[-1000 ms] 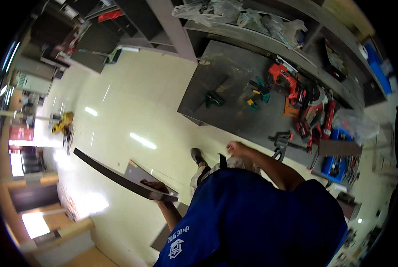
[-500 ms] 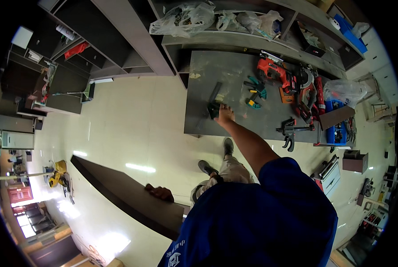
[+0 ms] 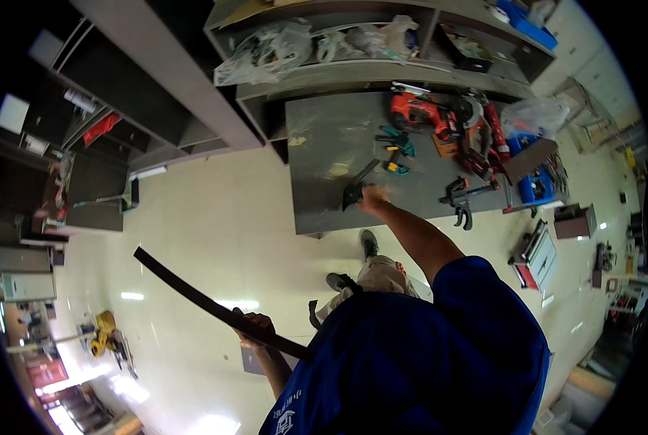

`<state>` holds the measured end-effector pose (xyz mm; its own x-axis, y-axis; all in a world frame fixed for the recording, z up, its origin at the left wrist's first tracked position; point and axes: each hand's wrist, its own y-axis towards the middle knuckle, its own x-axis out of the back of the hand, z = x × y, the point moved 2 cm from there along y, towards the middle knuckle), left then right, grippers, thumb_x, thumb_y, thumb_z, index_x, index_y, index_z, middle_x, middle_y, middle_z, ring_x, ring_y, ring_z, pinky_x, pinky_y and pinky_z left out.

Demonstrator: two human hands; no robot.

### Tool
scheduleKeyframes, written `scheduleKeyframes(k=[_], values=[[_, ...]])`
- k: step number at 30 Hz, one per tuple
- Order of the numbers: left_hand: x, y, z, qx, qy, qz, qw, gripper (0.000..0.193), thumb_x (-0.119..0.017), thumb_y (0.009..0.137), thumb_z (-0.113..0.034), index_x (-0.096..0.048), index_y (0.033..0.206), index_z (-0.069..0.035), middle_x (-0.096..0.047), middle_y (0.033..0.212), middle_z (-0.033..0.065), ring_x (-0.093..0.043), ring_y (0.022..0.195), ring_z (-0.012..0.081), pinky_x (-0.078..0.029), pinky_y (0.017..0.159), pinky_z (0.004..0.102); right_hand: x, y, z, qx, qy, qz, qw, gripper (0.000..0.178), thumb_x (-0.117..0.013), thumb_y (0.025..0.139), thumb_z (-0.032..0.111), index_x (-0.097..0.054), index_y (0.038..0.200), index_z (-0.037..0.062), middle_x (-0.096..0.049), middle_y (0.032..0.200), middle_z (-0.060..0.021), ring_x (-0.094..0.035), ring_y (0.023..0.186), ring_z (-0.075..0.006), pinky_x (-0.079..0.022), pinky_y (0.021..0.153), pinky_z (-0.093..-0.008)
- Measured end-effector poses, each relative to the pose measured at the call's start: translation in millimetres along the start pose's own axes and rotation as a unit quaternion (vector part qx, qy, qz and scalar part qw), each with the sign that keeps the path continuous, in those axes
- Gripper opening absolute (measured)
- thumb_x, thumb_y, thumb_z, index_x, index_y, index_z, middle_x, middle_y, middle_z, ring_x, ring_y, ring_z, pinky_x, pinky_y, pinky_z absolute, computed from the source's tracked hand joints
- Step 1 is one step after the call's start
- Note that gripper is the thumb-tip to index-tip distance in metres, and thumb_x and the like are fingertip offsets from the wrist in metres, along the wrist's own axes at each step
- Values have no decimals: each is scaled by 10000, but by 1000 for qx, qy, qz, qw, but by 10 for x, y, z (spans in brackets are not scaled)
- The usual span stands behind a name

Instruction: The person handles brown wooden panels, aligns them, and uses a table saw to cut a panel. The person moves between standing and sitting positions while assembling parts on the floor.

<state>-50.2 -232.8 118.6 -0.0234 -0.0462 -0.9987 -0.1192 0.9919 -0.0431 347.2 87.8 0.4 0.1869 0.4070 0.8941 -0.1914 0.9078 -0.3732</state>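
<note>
Left fingers (image 3: 263,320) grip the dark board (image 3: 187,290) near its lower end; right fingers (image 3: 368,194), closure unclear, touch a clamp (image 3: 353,193).

Wide head-worn view; facing downward

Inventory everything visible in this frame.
Board: one, dark, lower left
Bar clamp: one, dark, bench left
Workbench: one, grey, ahead
Green clamps: seemingly two, green, bench middle
Black clamp: one, black, bench edge
Power tools: several, red, bench right
Bins: count unclear, blue, bench right
Plastic bags: several, clear, shelves, bench
Shelving: several, grey, behind bench
Floor machine: one, yellow, left
Shirt: one, blue, bottom
Left grip: one, holding board
Right grip: one, on bar clamp
</note>
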Motion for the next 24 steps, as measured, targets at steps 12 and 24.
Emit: scheduleKeyframes(k=[12, 24], values=[[57, 756, 627, -100, 412, -244, 872, 685, -367, 974, -597, -385, 1413, -72, -436, 1402, 117, -429, 1261, 281, -348, 1070, 424, -128, 21, -733, 37, -13, -59, 997, 358, -688, 784, 167, -568, 1099, 44, -608, 1132, -178, -588, 1094, -348, -515, 877, -435], [-47, 1284, 1250, 145, 59, 53, 986, 435, -395, 1007, -412, -568, 1213, -68, -664, 1147, 137, -647, 1034, 215, -508, 832, 334, -49, -244, -757, 187, 165, -283, 926, 404, -613, 760, 68, -566, 1161, 80, -540, 1232, -133, -532, 1084, -348, -461, 899, -458]])
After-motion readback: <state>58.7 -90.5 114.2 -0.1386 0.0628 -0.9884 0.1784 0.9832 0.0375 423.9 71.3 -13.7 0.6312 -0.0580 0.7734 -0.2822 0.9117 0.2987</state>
